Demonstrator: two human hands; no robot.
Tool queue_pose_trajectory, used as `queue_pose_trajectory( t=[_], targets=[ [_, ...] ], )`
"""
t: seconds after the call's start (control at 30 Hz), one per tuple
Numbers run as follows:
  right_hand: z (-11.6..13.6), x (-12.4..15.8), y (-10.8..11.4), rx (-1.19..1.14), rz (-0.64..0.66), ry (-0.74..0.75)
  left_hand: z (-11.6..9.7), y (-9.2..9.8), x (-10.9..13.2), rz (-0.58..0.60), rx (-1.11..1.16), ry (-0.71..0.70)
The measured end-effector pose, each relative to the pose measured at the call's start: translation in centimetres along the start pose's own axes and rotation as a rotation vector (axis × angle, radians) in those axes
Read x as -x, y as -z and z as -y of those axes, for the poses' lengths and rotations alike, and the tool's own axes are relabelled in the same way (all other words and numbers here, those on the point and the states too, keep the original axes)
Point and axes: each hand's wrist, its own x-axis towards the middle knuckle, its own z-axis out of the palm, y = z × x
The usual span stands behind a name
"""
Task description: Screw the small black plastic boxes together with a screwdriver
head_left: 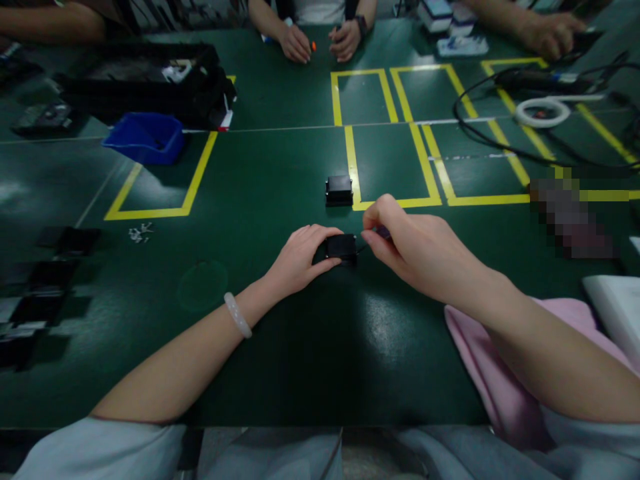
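A small black box [342,247] lies on the green table in front of me. My left hand [306,259] grips it from the left, thumb on the near side and fingers on the far side. At its right end, my right hand [400,237] pinches what looks like a small screwdriver [383,232], mostly hidden by the fingers. Its thin dark shaft points at the box's right edge; whether it touches a screw there is too small to tell. A second black box [339,191] sits just beyond the first.
Loose screws [140,233] lie to the left, near a blue bin [146,138] and a large black tray [145,83]. Several black parts [40,293] are at far left. A pink cloth [480,353] lies under my right forearm. Co-workers' hands [296,45] are across the table.
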Motion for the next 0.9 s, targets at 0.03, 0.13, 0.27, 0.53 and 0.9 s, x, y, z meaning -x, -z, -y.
queue_pose_trajectory(
  t=[0.03,0.13,0.27,0.53,0.9],
  targets=[
    [0.03,0.00,0.04,0.006,0.007,0.008,0.00,0.01,0.00,0.003,0.001,0.000],
    [0.04,0.03,0.08,0.025,0.014,0.017,0.03,0.05,0.00,0.009,0.000,0.002],
    [-0.11,0.11,-0.18,0.024,-0.027,-0.009,0.07,0.06,-0.03,0.006,-0.010,0.003],
    [0.11,0.00,-0.13,0.063,-0.017,0.022,0.11,0.04,0.01,0.002,-0.003,0.001],
    [-0.31,0.21,-0.49,0.048,-0.107,0.087,0.12,-0.06,0.00,-0.001,-0.006,-0.007]
  ],
)
